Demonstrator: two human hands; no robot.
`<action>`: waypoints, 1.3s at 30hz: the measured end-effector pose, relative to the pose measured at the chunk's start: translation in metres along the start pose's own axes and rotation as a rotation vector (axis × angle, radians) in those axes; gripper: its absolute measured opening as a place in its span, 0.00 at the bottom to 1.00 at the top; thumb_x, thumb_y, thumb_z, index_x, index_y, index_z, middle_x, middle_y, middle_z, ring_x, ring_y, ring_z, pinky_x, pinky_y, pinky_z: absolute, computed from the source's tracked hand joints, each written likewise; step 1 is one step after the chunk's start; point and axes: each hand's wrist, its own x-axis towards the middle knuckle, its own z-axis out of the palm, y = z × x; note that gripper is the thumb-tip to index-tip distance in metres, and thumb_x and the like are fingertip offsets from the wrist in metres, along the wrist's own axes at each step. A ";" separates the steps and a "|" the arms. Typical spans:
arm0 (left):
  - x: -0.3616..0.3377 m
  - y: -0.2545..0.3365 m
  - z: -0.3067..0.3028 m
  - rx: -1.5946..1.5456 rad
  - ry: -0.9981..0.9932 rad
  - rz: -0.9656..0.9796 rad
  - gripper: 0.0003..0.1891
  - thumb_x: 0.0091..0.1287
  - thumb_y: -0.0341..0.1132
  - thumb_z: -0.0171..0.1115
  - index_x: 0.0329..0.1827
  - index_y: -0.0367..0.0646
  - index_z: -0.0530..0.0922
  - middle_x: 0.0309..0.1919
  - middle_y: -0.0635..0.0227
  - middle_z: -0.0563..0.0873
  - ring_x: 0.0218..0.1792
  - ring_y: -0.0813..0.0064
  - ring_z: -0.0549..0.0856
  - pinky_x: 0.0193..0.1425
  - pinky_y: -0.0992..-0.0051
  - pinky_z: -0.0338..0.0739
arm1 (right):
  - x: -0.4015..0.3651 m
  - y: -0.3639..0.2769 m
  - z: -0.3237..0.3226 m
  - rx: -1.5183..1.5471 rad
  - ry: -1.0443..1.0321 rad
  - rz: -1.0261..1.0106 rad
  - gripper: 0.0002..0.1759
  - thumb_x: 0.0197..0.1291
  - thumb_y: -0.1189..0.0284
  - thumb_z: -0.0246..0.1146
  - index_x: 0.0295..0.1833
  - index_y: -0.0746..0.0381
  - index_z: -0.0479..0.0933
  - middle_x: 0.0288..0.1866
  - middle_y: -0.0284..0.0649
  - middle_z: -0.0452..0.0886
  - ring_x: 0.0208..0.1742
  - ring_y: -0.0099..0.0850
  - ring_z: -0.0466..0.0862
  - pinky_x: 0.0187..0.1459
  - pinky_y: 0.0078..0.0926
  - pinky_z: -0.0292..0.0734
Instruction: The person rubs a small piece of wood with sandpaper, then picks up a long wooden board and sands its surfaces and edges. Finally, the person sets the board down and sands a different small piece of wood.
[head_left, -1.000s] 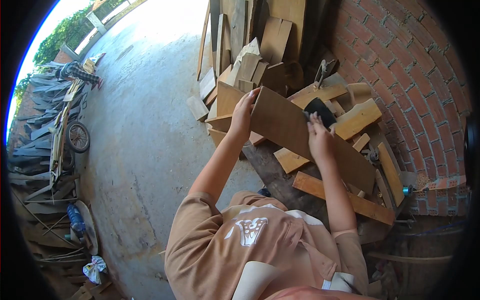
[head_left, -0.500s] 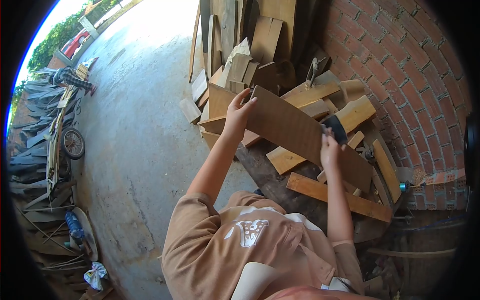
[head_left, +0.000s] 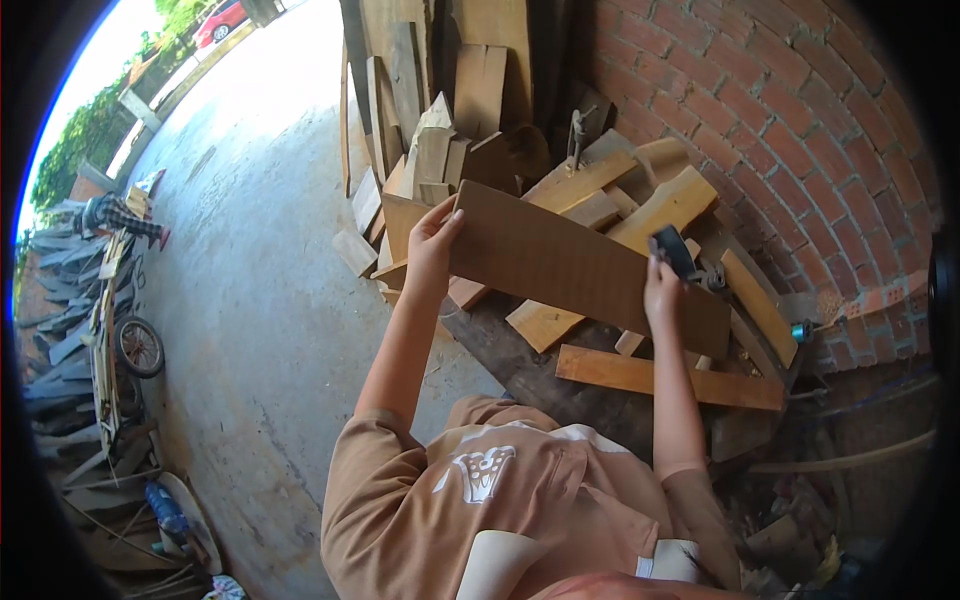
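A long brown board (head_left: 570, 255) is held up at a slant in front of me, above a pile of wood pieces. My left hand (head_left: 436, 232) grips its upper left end, with the thumb on the face. My right hand (head_left: 662, 292) is at the board's right part, fingers closed at its upper edge. Just above those fingers is a dark, flat object (head_left: 673, 250); whether my right hand holds it too is unclear. Below the board lies an orange-brown plank (head_left: 670, 378).
Tall boards (head_left: 480, 90) lean at the back beside a brick wall (head_left: 770, 150). Concrete floor (head_left: 240, 300) stretches left. At far left are stacked wood scraps (head_left: 70, 350), a wheel (head_left: 139, 347), and another person (head_left: 120, 215) bending over.
The view has shifted, so the pile and the far person sit differently in it. The board is still in my hands, now less steeply slanted. The dark object shows more clearly above my right fingers.
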 end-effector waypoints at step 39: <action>0.009 -0.011 0.018 -0.035 -0.068 0.024 0.17 0.63 0.27 0.51 0.55 0.32 0.69 0.46 0.56 0.79 0.45 0.68 0.80 0.48 0.73 0.77 | -0.060 0.045 0.015 -0.223 0.213 -0.364 0.16 0.60 0.63 0.52 0.52 0.55 0.73 0.61 0.32 0.67 0.63 0.29 0.66 0.60 0.60 0.47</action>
